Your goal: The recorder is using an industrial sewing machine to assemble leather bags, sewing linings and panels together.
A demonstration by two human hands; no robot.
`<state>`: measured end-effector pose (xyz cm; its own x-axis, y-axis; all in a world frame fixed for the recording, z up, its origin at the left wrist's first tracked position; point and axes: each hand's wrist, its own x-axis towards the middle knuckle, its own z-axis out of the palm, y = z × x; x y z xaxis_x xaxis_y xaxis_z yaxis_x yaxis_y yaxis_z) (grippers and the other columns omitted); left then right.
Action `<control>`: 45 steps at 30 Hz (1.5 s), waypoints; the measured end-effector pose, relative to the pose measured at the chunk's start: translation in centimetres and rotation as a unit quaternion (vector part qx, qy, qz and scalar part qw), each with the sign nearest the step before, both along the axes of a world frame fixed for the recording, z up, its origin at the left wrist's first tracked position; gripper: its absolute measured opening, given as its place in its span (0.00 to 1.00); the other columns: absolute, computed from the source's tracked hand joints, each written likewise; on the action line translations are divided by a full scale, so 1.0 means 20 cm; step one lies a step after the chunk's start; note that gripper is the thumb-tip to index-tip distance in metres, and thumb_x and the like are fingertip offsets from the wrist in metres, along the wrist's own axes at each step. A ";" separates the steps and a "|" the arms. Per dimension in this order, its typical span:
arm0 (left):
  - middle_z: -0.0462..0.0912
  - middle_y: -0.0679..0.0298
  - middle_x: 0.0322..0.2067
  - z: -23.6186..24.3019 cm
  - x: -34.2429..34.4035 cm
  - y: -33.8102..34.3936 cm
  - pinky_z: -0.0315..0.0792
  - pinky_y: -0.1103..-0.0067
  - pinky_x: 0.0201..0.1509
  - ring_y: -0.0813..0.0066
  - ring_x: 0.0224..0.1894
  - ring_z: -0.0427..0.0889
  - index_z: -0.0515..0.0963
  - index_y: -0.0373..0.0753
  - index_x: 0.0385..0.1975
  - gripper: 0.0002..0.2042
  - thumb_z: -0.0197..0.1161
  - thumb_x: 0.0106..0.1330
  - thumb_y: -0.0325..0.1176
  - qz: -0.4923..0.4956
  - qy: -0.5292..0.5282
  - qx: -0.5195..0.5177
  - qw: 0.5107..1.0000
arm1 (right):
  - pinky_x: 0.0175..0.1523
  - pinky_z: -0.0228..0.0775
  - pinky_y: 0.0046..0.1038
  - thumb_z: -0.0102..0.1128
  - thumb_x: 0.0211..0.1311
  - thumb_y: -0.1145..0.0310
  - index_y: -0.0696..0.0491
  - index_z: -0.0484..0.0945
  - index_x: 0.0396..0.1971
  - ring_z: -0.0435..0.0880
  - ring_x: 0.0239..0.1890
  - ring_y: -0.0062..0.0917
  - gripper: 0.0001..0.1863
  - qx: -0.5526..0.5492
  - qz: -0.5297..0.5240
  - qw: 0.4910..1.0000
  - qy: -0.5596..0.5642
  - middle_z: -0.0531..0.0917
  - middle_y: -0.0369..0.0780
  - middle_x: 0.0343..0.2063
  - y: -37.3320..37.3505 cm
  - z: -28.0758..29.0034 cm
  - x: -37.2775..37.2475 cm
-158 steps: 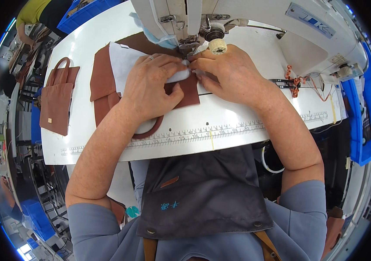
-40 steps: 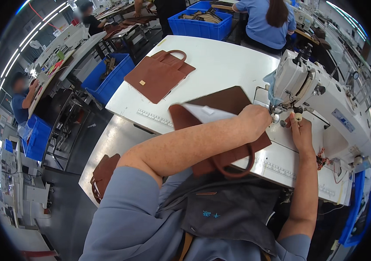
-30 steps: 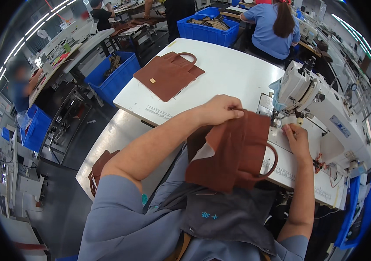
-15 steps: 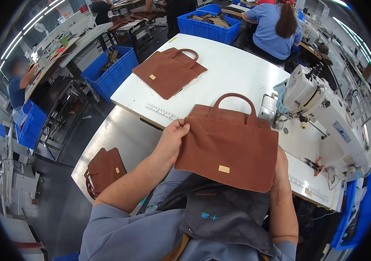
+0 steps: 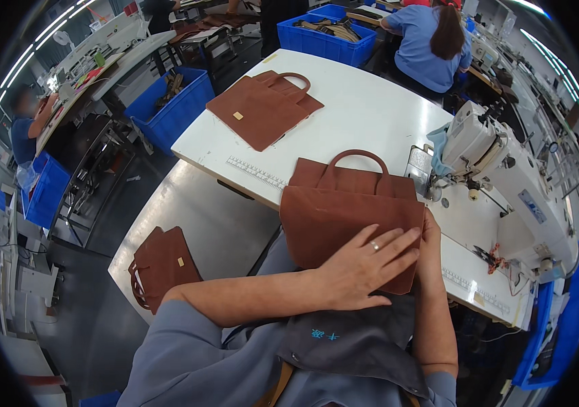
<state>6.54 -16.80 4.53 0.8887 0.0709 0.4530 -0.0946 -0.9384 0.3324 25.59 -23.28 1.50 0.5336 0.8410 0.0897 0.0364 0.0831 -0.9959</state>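
Note:
A brown handbag panel [image 5: 330,214] with a curved top handle is held up at the near edge of the white table. My left hand [image 5: 364,268] lies flat across its lower front with the fingers outstretched and covers the spot where the metal plate was seen earlier; a ring is on one finger. At the panel's right edge my right hand [image 5: 431,244] grips it, its fingers partly hidden behind. A similar brown bag piece [image 5: 266,112] with a small gold plate lies farther back on the table. Another brown bag piece [image 5: 167,264] rests on the lower metal surface at left.
On the right of the white table [image 5: 364,102] stands a white sewing machine [image 5: 493,159]. Black snips [image 5: 485,256] and reddish thread lie beside its base. Blue bins [image 5: 174,112] stand beyond the table's left edge. A seated person [image 5: 425,54] in blue works beyond the table.
My left hand has let go of the panel's upper left corner and moved right onto its lower front. The panel has shifted slightly left. My right hand still holds the right edge.

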 end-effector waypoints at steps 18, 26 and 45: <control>0.80 0.60 0.48 0.01 0.10 0.59 0.66 0.64 0.57 0.65 0.53 0.78 0.81 0.37 0.36 0.15 0.73 0.60 0.42 0.254 0.087 -0.044 0.962 | 0.32 0.62 0.25 0.55 0.77 0.63 0.60 0.76 0.34 0.65 0.26 0.16 0.15 -0.079 -0.072 0.947 -0.304 0.71 0.36 0.19 -0.08 0.05 -0.01; 0.74 0.57 0.62 0.13 0.28 0.19 0.57 0.57 0.71 0.64 0.65 0.72 0.75 0.40 0.53 0.27 0.73 0.57 0.46 -0.043 -0.133 0.068 0.988 | 0.34 0.67 0.28 0.55 0.77 0.65 0.61 0.77 0.35 0.73 0.26 0.24 0.14 -0.010 -0.059 0.976 -0.209 0.81 0.43 0.23 -0.08 -0.04 0.04; 0.80 0.61 0.57 0.21 0.51 0.52 0.43 0.50 0.78 0.64 0.67 0.73 0.76 0.45 0.58 0.21 0.62 0.67 0.41 -0.169 0.181 -0.005 0.969 | 0.30 0.63 0.25 0.59 0.73 0.69 0.60 0.78 0.33 0.67 0.23 0.19 0.10 -0.016 0.009 0.947 -0.322 0.74 0.39 0.19 -0.16 0.15 0.08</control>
